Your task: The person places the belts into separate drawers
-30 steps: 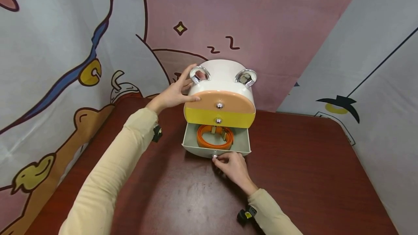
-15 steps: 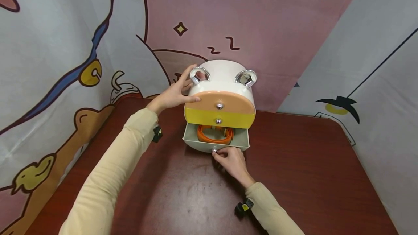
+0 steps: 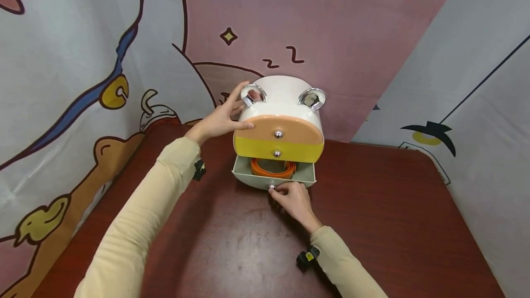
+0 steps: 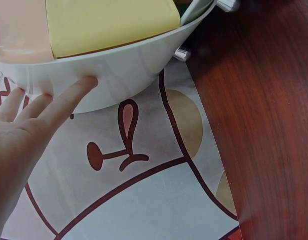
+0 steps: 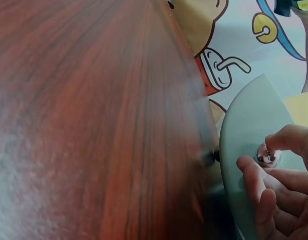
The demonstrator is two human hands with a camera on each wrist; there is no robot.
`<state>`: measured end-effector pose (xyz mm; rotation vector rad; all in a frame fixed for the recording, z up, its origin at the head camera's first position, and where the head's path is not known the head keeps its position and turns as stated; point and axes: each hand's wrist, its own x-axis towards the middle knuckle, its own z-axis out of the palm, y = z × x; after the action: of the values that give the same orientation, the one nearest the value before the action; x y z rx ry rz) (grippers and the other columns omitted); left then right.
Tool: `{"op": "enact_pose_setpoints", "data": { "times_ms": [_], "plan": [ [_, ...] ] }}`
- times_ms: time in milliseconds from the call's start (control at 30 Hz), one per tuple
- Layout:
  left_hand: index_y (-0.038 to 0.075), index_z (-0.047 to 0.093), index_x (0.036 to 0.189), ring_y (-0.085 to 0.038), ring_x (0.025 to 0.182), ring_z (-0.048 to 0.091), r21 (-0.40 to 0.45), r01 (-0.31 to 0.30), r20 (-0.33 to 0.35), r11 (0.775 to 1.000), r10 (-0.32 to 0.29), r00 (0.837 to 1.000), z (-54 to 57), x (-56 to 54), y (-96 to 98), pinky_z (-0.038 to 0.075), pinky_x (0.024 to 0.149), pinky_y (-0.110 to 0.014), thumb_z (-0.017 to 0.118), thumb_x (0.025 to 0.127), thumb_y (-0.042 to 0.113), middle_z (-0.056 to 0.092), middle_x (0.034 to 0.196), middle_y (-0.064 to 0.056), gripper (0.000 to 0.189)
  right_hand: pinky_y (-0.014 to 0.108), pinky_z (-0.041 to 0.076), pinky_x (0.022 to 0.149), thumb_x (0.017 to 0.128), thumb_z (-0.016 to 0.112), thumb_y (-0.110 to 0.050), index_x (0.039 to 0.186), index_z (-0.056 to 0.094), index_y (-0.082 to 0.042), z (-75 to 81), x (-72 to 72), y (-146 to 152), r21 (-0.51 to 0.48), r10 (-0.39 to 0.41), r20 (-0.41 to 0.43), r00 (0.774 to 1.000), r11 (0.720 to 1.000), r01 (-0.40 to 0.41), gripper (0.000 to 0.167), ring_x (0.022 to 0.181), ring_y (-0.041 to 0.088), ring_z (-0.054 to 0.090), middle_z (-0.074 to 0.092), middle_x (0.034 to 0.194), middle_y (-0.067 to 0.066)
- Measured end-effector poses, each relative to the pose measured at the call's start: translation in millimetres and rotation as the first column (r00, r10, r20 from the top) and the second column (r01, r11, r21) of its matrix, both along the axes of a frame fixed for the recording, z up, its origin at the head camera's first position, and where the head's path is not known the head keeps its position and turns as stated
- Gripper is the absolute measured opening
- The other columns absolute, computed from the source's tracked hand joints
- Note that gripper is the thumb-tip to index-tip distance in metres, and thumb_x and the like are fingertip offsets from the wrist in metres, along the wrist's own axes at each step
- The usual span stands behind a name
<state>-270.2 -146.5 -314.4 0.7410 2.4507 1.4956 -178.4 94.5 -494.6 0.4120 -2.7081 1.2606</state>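
Observation:
A small white cabinet [image 3: 283, 92] with two shiny ear-like rings stands at the back of the table. Its upper drawer is orange, the middle one yellow [image 3: 296, 151], both pushed in. The pale green bottom drawer [image 3: 251, 181] sticks out, and a coiled orange belt [image 3: 273, 174] lies inside, partly hidden. My right hand [image 3: 296, 201] pinches the round metal knob [image 5: 268, 155] on its front between thumb and fingers. My left hand [image 3: 221, 118] rests on the cabinet's left side, thumb over the orange front; in the left wrist view its fingers [image 4: 68, 102] stretch straight against the white wall.
The cabinet stands on a dark red-brown wooden table [image 3: 385, 215]. Behind it and along both sides hangs a cartoon-printed cloth [image 3: 352, 26]. Metal feet [image 4: 182, 53] show under the cabinet in the left wrist view.
The bottom drawer has slid partway inward, with my right hand moving along on its knob. More of the belt is now covered by the cabinet and drawer front. My left hand stays put.

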Motion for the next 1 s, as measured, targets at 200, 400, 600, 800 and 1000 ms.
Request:
{"op": "enact_pose_setpoints", "data": {
  "times_ms": [200, 400, 600, 800, 1000],
  "plan": [
    [0.030, -0.001, 0.155, -0.039, 0.139, 0.025, -0.011, -0.001, 0.000, 1.000, 0.001, 1.000, 0.7, 0.7, -0.1, 0.030, 0.107, -0.049, 0.075, 0.086, 0.013, 0.011, 0.159, -0.017, 0.104, 0.025, 0.045, 0.043, 0.084, 0.076, -0.023, 0.076, 0.078, -0.015, -0.5, -4.9, 0, -0.012, 0.000, 0.029, 1.000, 1.000, 0.000, 0.011, 0.037, 0.003, 0.052, 0.063, 0.056, -0.011],
    [0.028, -0.001, 0.155, -0.039, 0.139, 0.025, -0.007, 0.001, -0.010, 1.000, -0.001, 1.000, 1.2, 1.3, -0.3, 0.030, 0.107, -0.050, 0.074, 0.086, 0.011, 0.009, 0.159, -0.016, 0.103, 0.026, 0.046, 0.045, 0.083, 0.077, -0.024, 0.077, 0.078, -0.015, 0.5, -9.5, 0, -0.002, -0.007, 0.028, 1.000, 1.000, 0.007, 0.011, 0.038, 0.003, 0.052, 0.064, 0.057, -0.011],
    [0.028, -0.001, 0.155, -0.039, 0.139, 0.025, -0.016, 0.003, -0.013, 1.000, -0.003, 1.000, 1.7, 2.4, 0.0, 0.030, 0.107, -0.049, 0.074, 0.087, 0.011, 0.006, 0.159, -0.016, 0.103, 0.027, 0.044, 0.044, 0.083, 0.077, -0.023, 0.078, 0.079, -0.013, 1.6, -15.0, 1, 0.004, -0.026, 0.020, 0.999, 1.000, 0.026, 0.011, 0.039, 0.003, 0.052, 0.064, 0.058, -0.010],
    [0.026, 0.000, 0.156, -0.040, 0.139, 0.025, -0.006, 0.002, -0.019, 1.000, -0.003, 1.000, 1.8, 2.5, 0.3, 0.029, 0.107, -0.051, 0.074, 0.086, 0.011, 0.008, 0.159, -0.017, 0.103, 0.027, 0.045, 0.045, 0.083, 0.077, -0.024, 0.079, 0.079, -0.013, 2.2, -20.3, 1, 0.006, -0.030, 0.021, 0.999, 1.000, 0.030, 0.012, 0.042, 0.003, 0.054, 0.065, 0.060, -0.010],
    [0.025, 0.000, 0.156, -0.042, 0.138, 0.026, -0.022, -0.004, -0.029, 1.000, 0.003, 1.000, 2.1, 2.3, 0.5, 0.031, 0.106, -0.051, 0.074, 0.086, 0.011, 0.011, 0.158, -0.018, 0.103, 0.028, 0.045, 0.047, 0.083, 0.076, -0.025, 0.079, 0.078, -0.013, 1.3, -26.1, 2, 0.016, -0.041, 0.023, 0.999, 0.999, 0.041, 0.013, 0.042, 0.004, 0.054, 0.065, 0.061, -0.009]
  ]
}}
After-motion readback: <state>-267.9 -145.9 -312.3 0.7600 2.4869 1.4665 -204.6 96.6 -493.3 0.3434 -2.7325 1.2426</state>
